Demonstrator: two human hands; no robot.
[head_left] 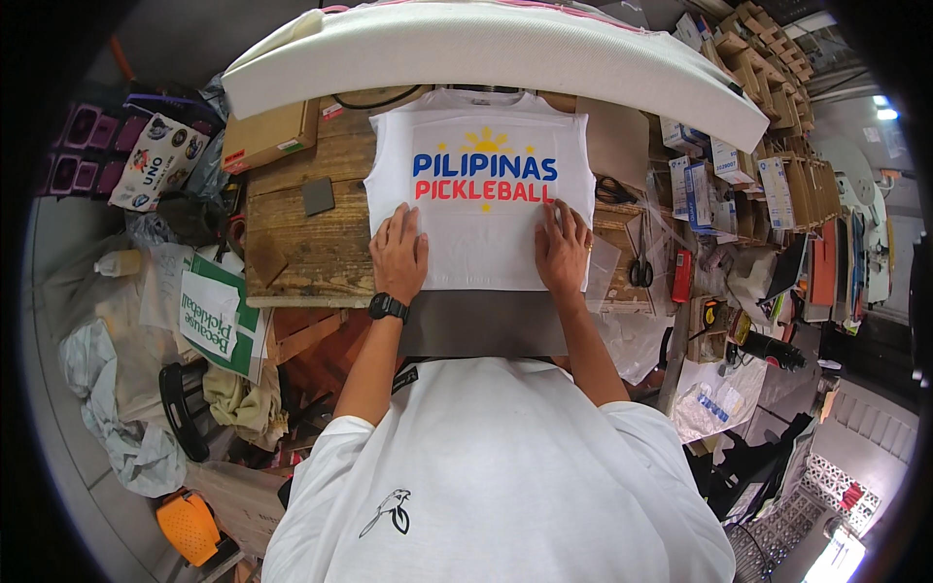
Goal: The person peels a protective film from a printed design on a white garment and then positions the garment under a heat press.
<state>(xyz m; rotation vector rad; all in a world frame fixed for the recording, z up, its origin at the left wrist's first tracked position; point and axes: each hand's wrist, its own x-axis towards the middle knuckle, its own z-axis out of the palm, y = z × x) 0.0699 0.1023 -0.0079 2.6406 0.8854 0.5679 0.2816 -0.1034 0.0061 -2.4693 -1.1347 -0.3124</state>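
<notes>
A white sleeveless shirt [465,251] lies flat on a grey board [476,325], its neckline away from me. Across its chest is a print in blue, red and yellow with a sun shape. My left hand [398,251] rests palm down near the shirt's left side, fingers stretched out toward the print. On the opposite side my right hand [564,251] lies on the fabric, its fingertips at the print's lower right end. Neither hand grips anything. A black watch [388,308] is on my left wrist.
A white padded slab [486,60] spans the far side above the wooden table [311,248]. Left of the shirt are a cardboard box [270,136] and a dark square piece [318,195]. Black-handled scissors [640,270] and a red box-shaped object [682,276] sit to the right.
</notes>
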